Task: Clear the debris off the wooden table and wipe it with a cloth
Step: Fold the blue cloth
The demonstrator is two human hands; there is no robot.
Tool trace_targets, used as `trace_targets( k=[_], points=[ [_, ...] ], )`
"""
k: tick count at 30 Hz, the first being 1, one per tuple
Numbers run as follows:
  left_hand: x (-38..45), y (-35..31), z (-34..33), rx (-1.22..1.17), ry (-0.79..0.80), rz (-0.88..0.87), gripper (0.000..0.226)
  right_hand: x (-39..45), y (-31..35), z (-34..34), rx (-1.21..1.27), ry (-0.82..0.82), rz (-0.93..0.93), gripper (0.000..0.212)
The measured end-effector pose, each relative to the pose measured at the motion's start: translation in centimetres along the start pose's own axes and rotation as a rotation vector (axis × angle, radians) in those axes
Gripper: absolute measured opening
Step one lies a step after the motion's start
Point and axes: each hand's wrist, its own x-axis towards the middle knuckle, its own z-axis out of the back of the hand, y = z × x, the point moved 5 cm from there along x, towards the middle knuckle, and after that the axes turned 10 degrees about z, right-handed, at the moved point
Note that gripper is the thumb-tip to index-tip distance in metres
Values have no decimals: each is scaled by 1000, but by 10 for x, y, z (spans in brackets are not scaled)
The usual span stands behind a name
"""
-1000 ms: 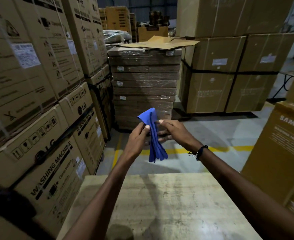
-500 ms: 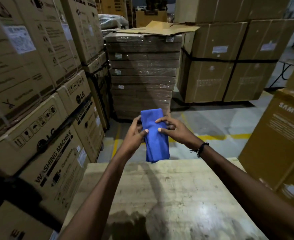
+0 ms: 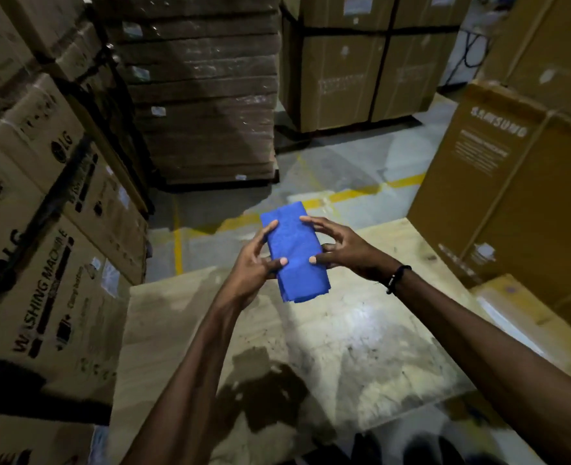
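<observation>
A folded blue rectangular cloth (image 3: 294, 253) is held in the air above the far part of the pale wooden table (image 3: 361, 347), clear of its surface. The left hand (image 3: 252, 263) grips the cloth's left edge, thumb pressed on the front face and fingers curled up along the side. The right hand (image 3: 341, 248) pinches the right edge, thumb on the front and fingers arched over the top part. A black beaded bracelet (image 3: 396, 278) sits on the right wrist. The table shows a dark stain (image 3: 270, 384) on its near part. Left of the table stand brown cardboard washing-machine boxes (image 3: 42, 263); right of it stands a brown Samsung cardboard box (image 3: 512, 182). Beyond the table, yellow floor lines (image 3: 361, 193) cross the grey concrete.
</observation>
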Motion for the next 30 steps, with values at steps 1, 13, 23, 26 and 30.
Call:
trace_targets(
  k=[1, 13, 23, 26, 30],
  points=[
    [-3, 8, -5, -8, 12, 20, 80, -11, -9, -1, -6, 6, -23, 78],
    [-63, 72, -114, 199, 356, 208, 119, -165, -49, 29, -21, -61, -180, 90],
    [-167, 132, -275, 168, 409, 169, 97, -390, -75, 60, -67, -373, -142, 78],
    [-189, 145, -322, 119, 360, 173, 80, -450, -75, 75, -64, -500, -138, 72],
    [-224, 163, -396, 99, 383, 177, 72, -533, -68, 101, -127, -567, -100, 68]
  ],
)
